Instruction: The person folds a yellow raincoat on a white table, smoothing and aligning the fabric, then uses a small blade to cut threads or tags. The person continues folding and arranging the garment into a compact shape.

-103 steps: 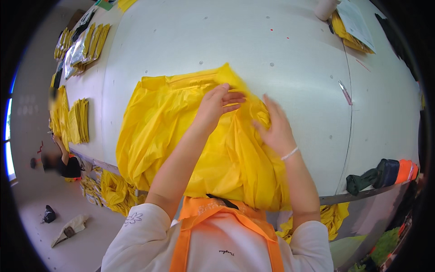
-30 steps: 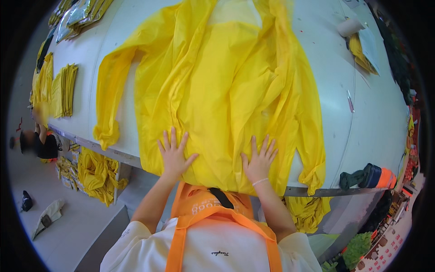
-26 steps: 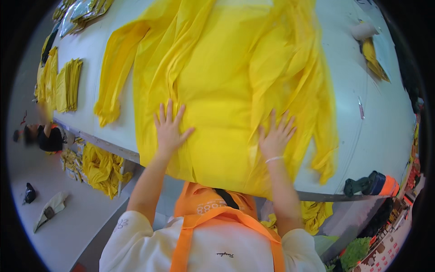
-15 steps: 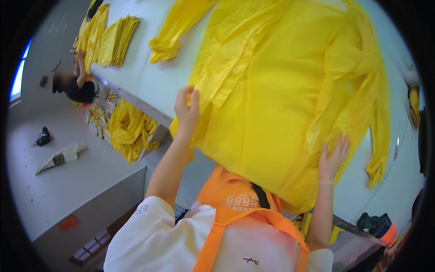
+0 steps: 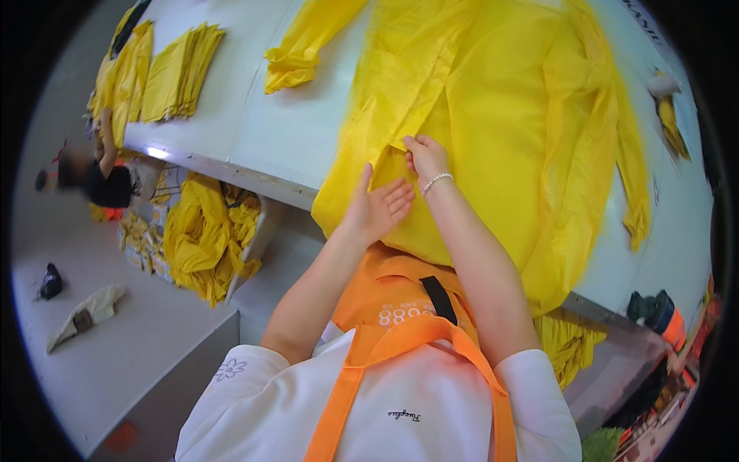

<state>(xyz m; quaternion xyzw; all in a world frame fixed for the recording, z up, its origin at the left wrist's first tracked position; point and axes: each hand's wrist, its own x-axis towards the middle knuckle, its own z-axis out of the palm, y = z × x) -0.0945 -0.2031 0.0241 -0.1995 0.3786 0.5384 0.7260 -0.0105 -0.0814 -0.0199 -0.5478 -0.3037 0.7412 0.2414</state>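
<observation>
Jacket (image 5: 493, 154) across table (image 5: 265, 135), right hand (image 5: 428, 162) pinching its edge, left hand (image 5: 377, 212) loose, folded yellow stack (image 5: 181, 73) leftward

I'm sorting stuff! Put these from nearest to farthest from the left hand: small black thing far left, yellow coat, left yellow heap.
From the left hand in the head view:
1. Yellow coat: right by it, on the table.
2. Left yellow heap: below the table edge.
3. Small black thing: far left.

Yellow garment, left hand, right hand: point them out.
Yellow garment (image 5: 500, 146), head view, on its broad body panel.
Left hand (image 5: 376, 213), head view, on the open palm.
Right hand (image 5: 429, 160), head view, on its back.
</observation>
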